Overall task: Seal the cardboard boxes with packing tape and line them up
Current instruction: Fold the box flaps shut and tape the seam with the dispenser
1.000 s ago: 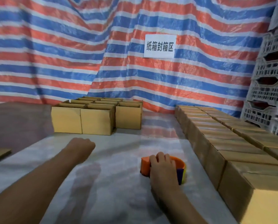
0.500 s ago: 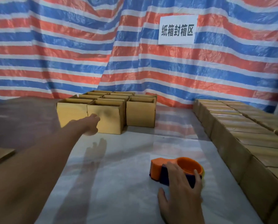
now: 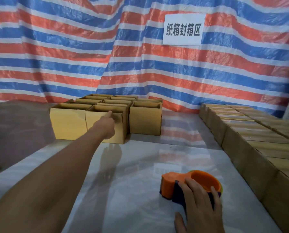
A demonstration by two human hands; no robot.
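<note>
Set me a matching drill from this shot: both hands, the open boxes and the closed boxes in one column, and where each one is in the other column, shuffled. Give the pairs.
Column one
1. left hand
2. right hand
3. open boxes
4. closed boxes

Column two
A. in a row along the right side
B. resting on the orange tape dispenser
C. grouped at the far end, before the striped tarp
D. stretched out to the front rim of an open box

Pairs: 1-D, 2-B, 3-C, 4-A
</note>
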